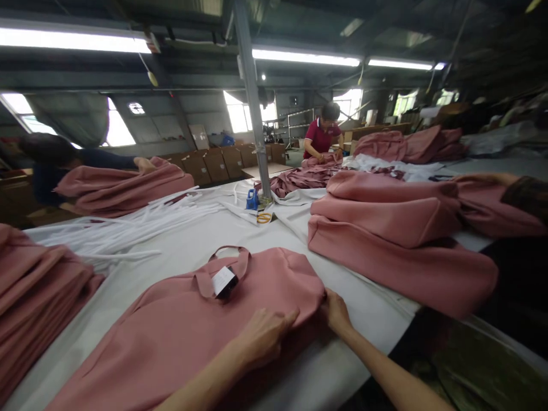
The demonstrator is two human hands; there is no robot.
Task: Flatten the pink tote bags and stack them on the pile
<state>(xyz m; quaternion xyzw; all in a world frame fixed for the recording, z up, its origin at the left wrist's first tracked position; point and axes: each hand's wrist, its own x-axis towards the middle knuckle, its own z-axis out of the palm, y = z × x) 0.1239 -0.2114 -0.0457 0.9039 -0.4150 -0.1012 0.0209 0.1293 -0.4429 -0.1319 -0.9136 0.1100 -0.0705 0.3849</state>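
Note:
A pink fabric bag (188,331) lies flat on the white-covered table right before me, with a looped strap handle (244,262) on its upper side. A white and black tag (225,281) hangs at the handle. My left hand (263,334) is closed at the bag's near edge, its index finger stretched along the fabric and the other fingers curled and partly hidden. At the bag's right end, my right hand (337,311) grips the corner, its fingertips hidden behind the cloth.
Pink bags are stacked at left (38,297) and right (385,245). White strips (141,222), a blue object (252,199) and a yellow ring-shaped item (264,217) lie near a metal post (252,103). Co-workers handle pink fabric at left (51,165), back (321,137) and right (520,194).

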